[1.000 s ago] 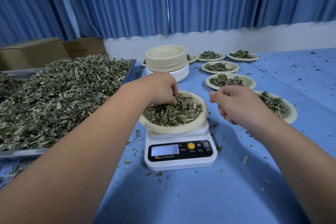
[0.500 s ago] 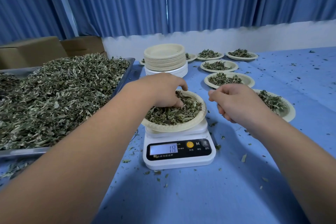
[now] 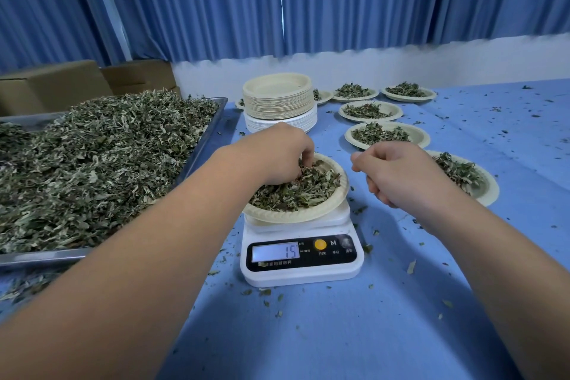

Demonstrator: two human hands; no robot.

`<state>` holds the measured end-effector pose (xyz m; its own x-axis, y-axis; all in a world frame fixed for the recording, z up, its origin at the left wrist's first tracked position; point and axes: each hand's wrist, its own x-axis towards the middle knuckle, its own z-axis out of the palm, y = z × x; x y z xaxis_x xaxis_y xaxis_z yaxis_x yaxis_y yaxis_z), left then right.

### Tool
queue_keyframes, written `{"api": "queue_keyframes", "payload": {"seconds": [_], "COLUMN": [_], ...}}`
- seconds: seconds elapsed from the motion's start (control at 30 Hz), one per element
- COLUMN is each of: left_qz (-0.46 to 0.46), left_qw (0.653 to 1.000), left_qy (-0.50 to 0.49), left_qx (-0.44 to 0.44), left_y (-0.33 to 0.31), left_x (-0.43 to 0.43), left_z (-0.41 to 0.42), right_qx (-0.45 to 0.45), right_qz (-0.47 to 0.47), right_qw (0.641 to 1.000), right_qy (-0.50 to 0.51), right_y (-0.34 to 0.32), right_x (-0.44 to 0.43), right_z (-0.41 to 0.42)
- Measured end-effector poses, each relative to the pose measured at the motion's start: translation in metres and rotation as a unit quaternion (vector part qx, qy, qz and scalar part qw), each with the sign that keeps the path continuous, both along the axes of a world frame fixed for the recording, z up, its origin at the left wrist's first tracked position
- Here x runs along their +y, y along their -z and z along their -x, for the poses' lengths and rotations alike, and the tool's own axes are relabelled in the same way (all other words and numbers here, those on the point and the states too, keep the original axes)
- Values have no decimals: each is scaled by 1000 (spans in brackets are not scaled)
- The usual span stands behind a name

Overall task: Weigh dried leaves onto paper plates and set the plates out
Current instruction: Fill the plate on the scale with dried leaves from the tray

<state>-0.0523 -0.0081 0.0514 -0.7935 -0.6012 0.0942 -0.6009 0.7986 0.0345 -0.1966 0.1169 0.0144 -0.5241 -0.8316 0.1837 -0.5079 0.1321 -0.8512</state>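
A paper plate (image 3: 308,214) heaped with dried leaves (image 3: 303,190) sits on a white digital scale (image 3: 300,251) whose display reads 15. My left hand (image 3: 279,154) is over the plate's far left side, its fingers curled down into the leaves and pinching some. Just right of the plate, my right hand (image 3: 401,173) hovers with fingers curled, holding nothing visible. A big metal tray (image 3: 212,129) piled with dried leaves fills the left. Several filled plates (image 3: 387,134) lie in rows at the right and back.
A tall stack of empty paper plates (image 3: 279,99) stands behind the scale. Cardboard boxes (image 3: 52,86) sit at the back left behind the tray. Leaf crumbs are scattered over the blue tablecloth (image 3: 354,333). Blue curtains hang behind.
The scale reading went from 8 to 18 and now shows 15. My left hand's fingers have dug deeper into the leaves on the plate. My right hand has barely moved.
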Motion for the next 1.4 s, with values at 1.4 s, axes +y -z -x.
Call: {"api": "queue_keyframes", "payload": {"seconds": [1.4], "left_qz": [-192], "left_qw": [800], "left_qy": [-50], "left_qx": [567], "left_y": [29], "left_x": [28], "left_z": [-64], "right_qx": [-19], "right_qz": [8], "right_qw": [1000], "right_qy": [2], "right_y": [3], "right_x": [1], "right_z": [7]}}
